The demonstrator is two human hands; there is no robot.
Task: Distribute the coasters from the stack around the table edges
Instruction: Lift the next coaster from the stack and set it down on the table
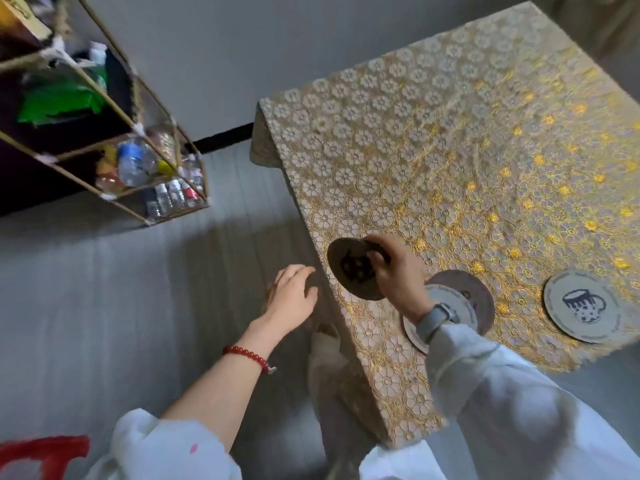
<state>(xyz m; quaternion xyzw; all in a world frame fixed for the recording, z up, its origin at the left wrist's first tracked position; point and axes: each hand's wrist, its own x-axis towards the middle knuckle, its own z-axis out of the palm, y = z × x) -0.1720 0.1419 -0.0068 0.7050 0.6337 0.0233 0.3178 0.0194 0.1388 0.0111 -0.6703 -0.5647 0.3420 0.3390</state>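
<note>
My right hand (394, 271) grips a round brown coaster (349, 268) by its edge and holds it tilted just above the table's left edge. Behind my right wrist lie the remaining coasters (460, 303), a light one partly on top of a dark one. One grey coaster with a mug drawing (581, 306) lies flat near the front right edge. My left hand (291, 296) hovers off the table's left side, fingers apart and empty.
The table (450, 150) wears a gold floral lace cloth that hangs over its sides. A wire shelf (114, 147) with bottles and bags stands at the left. A red object (41, 452) sits at the bottom left on the grey floor.
</note>
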